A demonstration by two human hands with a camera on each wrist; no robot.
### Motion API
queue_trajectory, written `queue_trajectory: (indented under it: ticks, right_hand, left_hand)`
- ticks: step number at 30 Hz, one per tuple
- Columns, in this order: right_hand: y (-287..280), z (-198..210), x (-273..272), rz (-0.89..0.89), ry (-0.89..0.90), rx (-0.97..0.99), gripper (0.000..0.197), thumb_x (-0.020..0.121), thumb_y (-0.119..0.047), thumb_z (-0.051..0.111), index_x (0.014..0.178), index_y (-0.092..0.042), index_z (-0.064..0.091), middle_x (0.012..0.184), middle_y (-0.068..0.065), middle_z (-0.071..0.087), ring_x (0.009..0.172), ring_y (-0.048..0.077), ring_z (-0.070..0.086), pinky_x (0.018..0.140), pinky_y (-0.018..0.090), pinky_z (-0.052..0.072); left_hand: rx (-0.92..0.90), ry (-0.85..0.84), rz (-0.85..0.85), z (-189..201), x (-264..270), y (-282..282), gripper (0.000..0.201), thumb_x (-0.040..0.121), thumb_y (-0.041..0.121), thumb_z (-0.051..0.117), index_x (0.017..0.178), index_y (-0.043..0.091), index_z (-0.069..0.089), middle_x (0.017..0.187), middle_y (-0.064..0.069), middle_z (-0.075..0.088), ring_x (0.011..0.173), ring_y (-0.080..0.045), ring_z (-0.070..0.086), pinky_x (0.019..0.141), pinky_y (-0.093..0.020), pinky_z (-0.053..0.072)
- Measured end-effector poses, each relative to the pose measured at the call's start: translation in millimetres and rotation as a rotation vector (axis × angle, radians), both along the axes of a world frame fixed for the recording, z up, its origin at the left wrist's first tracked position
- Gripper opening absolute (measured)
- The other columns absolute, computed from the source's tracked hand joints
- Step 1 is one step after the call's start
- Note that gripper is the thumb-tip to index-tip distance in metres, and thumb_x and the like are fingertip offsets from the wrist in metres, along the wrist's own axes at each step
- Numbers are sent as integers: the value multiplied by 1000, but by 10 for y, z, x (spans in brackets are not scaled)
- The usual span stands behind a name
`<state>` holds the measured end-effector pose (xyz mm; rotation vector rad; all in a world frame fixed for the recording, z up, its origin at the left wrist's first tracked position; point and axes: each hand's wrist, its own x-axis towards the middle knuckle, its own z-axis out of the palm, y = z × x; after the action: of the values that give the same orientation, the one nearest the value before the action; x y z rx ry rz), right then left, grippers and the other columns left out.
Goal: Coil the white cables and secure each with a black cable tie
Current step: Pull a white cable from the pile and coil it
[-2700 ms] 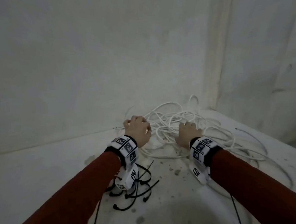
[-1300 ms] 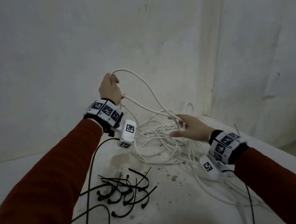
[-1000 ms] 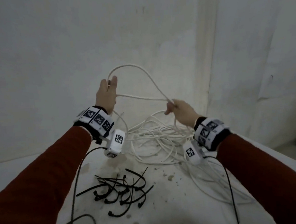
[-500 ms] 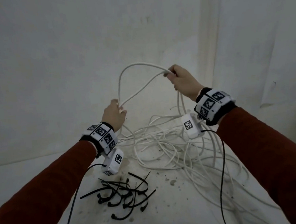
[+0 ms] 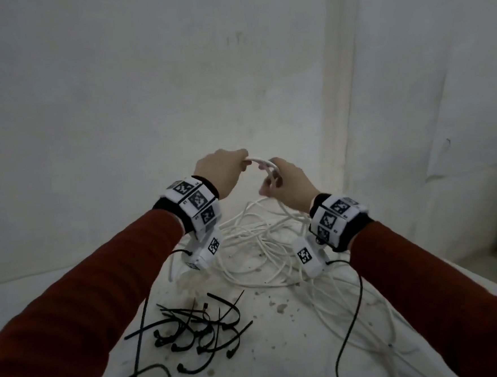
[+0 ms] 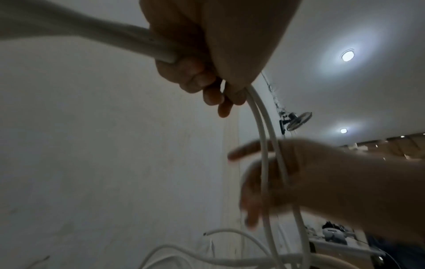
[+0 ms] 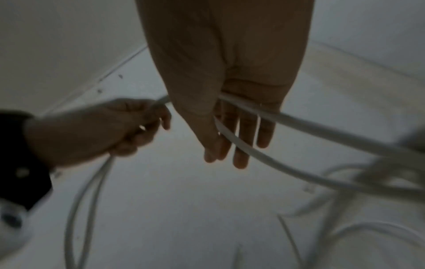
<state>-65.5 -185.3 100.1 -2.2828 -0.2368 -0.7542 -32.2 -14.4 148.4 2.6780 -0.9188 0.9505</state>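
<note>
Curled tightly around two strands of white cable (image 6: pixel 264 127), the left hand (image 5: pixel 225 172) keeps the first loops gathered in its fist. The right hand (image 5: pixel 288 185) has its fingers (image 7: pixel 241 145) straight and relaxed, and the cable only lies across them and the palm; it is not pinched there. Both hands are raised above the table (image 5: pixel 282 348) and are now just beside each other, with a short arc of cable between them.

Half a second ago the right hand was high and well apart from the left, drawing out a long length of cable. Now it has come down to the left hand and its grip has loosened. I judge that it is passing a new loop to the left hand, so the coiling is only in its beginning.

Nearest to the person, the black cable ties (image 5: pixel 198 327) lie in a loose heap on the table, untouched, in the same place as in all the earlier frames. A thin black wire (image 5: pixel 350 322) hangs from each wrist camera. Behind the ties, under the hands, the pile of white cables (image 5: pixel 260 246) is tangled and most of it is not coiled. Farthest is the pale wall (image 5: pixel 118 109) and its corner. About three seconds ago both hands were low on this pile.
</note>
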Motion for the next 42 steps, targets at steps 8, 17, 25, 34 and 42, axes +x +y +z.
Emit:
queue_trajectory:
  ticks: [8, 17, 25, 34, 42]
  right_hand:
    - [-608, -831, -10, -145, -58, -470, 38, 89, -12, 65, 125, -5, 58, 125, 17, 57, 114, 37, 52, 101, 41, 38]
    - [-1224, -915, -262, -375, 204, -308, 29, 100, -17, 39, 118, -17, 62, 102, 10, 67, 92, 28, 60, 76, 34, 43]
    - [-1278, -956, -185, -608, 686, -447, 30, 100, -18, 38, 123, -7, 53, 128, 14, 55, 113, 29, 54, 88, 33, 43]
    - [-653, -167, -44, -339, 400, -377, 101, 82, -73, 46, 152, -27, -12, 161, 1, -4, 147, 32, 4, 115, 58, 8]
    - [-173, 31, 327, -287, 376, -513, 45, 97, -50, 43, 131, -23, 54, 137, 8, 50, 127, 29, 44, 106, 45, 30]
  left_hand:
    - [-249, 86, -116, 268, 118, 233, 21, 99, 24, 39, 87, 21, 56, 80, -9, 66, 66, -30, 60, 66, -39, 52]
    - [-465, 138, -56, 360, 310, 411, 30, 101, 23, 36, 85, 11, 59, 64, -5, 64, 40, -16, 55, 38, -20, 43]
    - [-1015, 257, -107, 546, 383, 524, 34, 101, 25, 35, 85, 5, 59, 64, -12, 64, 33, -20, 56, 45, -33, 48]
    - [-1132, 304, -313, 609, 150, 274, 31, 99, 23, 36, 80, 9, 55, 57, -6, 62, 36, -25, 56, 37, -27, 36]
    - [-1281, 242, -402, 769, 58, 367, 30, 100, 24, 29, 79, 14, 47, 65, -6, 64, 40, -23, 60, 34, -23, 23]
